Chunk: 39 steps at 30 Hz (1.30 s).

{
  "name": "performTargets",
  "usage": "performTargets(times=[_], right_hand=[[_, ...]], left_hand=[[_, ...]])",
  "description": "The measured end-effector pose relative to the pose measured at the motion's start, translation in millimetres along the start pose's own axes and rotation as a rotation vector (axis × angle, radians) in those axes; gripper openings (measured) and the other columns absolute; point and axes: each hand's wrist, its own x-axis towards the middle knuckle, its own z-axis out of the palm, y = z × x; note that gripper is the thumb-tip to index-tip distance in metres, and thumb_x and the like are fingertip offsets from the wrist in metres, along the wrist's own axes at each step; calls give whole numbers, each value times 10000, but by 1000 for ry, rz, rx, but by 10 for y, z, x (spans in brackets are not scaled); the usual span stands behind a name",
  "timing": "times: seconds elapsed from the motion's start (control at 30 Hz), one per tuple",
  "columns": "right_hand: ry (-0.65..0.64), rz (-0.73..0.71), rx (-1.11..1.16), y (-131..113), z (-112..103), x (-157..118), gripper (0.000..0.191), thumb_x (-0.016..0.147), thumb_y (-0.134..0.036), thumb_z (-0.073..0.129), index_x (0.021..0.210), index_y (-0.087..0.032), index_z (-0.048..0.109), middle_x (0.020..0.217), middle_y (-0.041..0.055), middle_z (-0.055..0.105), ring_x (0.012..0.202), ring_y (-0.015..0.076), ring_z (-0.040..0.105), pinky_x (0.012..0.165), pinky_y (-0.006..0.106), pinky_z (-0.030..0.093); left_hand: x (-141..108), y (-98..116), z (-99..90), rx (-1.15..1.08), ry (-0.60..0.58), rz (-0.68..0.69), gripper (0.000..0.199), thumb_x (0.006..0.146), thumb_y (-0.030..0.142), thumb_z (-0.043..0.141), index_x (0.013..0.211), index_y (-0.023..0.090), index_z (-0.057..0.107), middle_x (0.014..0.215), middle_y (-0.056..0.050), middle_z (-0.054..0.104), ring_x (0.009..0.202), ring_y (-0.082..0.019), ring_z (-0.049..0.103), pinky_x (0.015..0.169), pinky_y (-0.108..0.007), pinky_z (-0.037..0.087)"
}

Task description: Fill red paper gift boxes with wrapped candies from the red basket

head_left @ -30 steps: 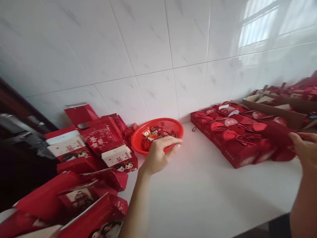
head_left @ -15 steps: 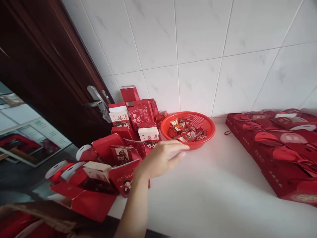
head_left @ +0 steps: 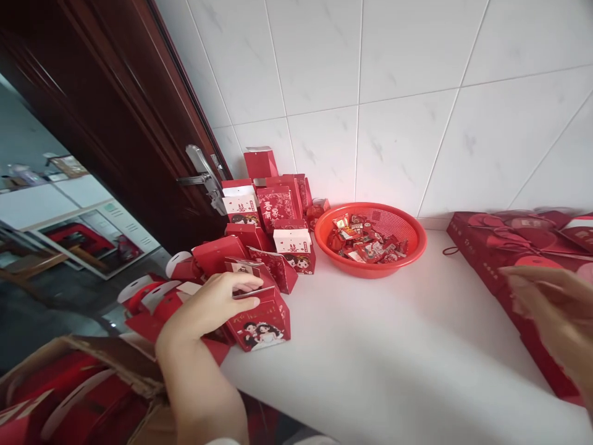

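My left hand [head_left: 213, 309] is at a small red gift box [head_left: 262, 324] printed with a cartoon bride and groom. Its thumb lies on the near side of the box's top edge and its fingers curl over the far side, closing on the edge. The box stands on the white tabletop at the front of a cluster of similar boxes. At the right edge, my right hand [head_left: 551, 309] hovers in front of the red boxes there, somewhat blurred. Its fingers are stretched out, with nothing visible in them.
A red plastic basket [head_left: 417, 250] holds wrapped sweets by the tiled wall. Red and cream boxes [head_left: 291, 241] crowd the left. Rows of red boxes [head_left: 477, 247] line the right. A cardboard carton [head_left: 152, 395] with more red boxes sits front left, near a dark door [head_left: 139, 123].
My left hand has moved left and back from beside the basket to the bride-and-groom box. My right hand has come into view at the right. The view has turned slightly left.
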Motion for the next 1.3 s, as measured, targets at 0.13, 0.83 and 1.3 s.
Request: performTargets(times=[0.13, 0.83, 1.3], right_hand=[[-318, -110, 180, -268, 300, -128, 346, 809, -647, 709, 791, -303, 736, 653, 63, 657, 478, 188, 565, 471, 347, 474], [-901, -401, 213, -1108, 1157, -586, 418, 909, -481, 662, 1201, -189, 595, 985, 77, 714, 707, 188, 659, 604, 295, 482], [-942, -195, 526, -642, 1243, -167, 291, 847, -164, 508, 1065, -193, 699, 1047, 75, 759, 902, 217, 716, 817, 370, 607]], left_hand=[[139, 80, 142, -6, 7, 126, 253, 776, 435, 683, 900, 250, 803, 906, -65, 814, 859, -296, 774, 756, -360, 622], [496, 946, 828, -159, -62, 201, 312, 833, 277, 609, 1096, 153, 722, 657, 12, 690, 595, -165, 644, 641, -274, 485], [682, 727, 784, -86, -177, 378, 344, 808, 235, 682, 1143, 209, 753, 1109, -61, 706, 924, -201, 660, 870, -317, 520]])
